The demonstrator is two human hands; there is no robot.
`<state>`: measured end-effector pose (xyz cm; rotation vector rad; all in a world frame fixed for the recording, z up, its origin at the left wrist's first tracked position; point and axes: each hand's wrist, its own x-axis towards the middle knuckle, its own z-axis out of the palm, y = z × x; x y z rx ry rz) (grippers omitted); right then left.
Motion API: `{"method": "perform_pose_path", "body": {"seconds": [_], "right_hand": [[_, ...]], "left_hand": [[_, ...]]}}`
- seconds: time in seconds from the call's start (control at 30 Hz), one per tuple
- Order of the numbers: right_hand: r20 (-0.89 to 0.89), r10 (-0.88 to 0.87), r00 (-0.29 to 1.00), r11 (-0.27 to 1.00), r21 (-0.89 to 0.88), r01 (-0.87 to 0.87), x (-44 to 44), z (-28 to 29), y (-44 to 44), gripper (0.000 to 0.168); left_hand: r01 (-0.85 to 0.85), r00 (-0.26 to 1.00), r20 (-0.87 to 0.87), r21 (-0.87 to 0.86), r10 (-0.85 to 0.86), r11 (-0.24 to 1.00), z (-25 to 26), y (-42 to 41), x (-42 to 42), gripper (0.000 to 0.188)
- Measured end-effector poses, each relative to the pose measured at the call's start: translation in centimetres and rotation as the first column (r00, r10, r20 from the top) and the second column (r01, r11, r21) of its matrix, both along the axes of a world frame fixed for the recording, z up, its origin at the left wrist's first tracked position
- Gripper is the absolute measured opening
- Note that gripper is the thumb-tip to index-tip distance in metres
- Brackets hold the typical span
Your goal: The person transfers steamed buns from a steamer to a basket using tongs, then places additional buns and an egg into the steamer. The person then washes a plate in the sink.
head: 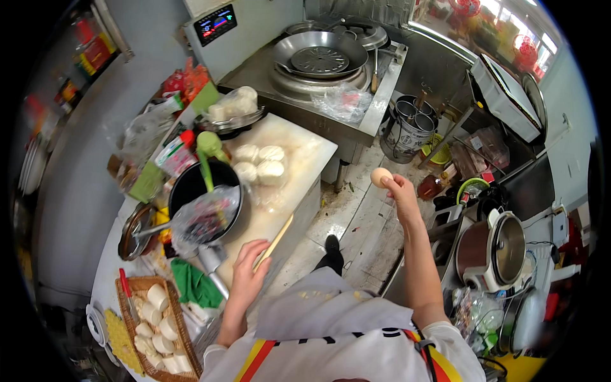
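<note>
Between its thumb and fingers my right hand (403, 196) holds an egg (381, 177), raised over the tiled floor. My left hand (249, 270) is closed on a pale wooden stick (274, 242) at the near edge of a white cutting board (305, 148). Several round white dough pieces (271, 172) in clear plastic lie on that board. Left of them stands a black pot (184, 184) with a green-handled utensil and a plastic bag (205, 222) over it. A wicker basket (184, 320) at lower left holds several white cylindrical pieces (164, 327) and a red-handled knife (125, 281).
A wok (320, 52) with a perforated disc sits on the stove at the back. A metal bucket (405, 138) stands on the floor. On the right are a rice cooker (491, 253) and plastic bags. A green cloth (195, 284) lies beside the basket.
</note>
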<state>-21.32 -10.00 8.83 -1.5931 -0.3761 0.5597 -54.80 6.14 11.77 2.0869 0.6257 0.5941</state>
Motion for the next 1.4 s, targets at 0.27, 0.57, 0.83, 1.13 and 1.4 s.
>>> {"method": "perform_pose_path", "body": {"seconds": [0.27, 0.57, 0.83, 1.13, 1.4], "right_hand": [[0.234, 0.018, 0.972, 0.963, -0.267, 0.047, 18.9, 4.7, 5.5, 0.036], [0.502, 0.265, 0.823, 0.879, -0.477, 0.007, 39.5, 4.3, 18.9, 0.045], [0.471, 0.694, 0.545, 0.610, -0.787, -0.095, 50.7, -0.5, 34.7, 0.045], [0.260, 0.905, 0.337, 0.316, -0.941, -0.120, 55.9, -4.4, 41.0, 0.045], [0.196, 0.948, 0.253, 0.232, -0.965, -0.120, 57.0, -4.2, 42.0, 0.042]], "left_hand": [[0.197, 0.976, 0.112, -0.083, -0.187, 0.977, -0.2, 6.8, 23.4, 0.029], [-0.187, 0.981, -0.036, 0.038, 0.189, 0.982, -0.4, 13.9, 31.6, 0.029], [-0.608, 0.789, -0.124, -0.015, 0.602, 0.794, -0.6, 13.3, 36.5, 0.030], [-0.731, 0.670, -0.208, -0.012, 0.713, 0.683, -0.6, 11.6, 40.8, 0.029], [-0.763, 0.633, -0.201, 0.001, 0.748, 0.646, -1.0, 11.1, 41.9, 0.029]]}}
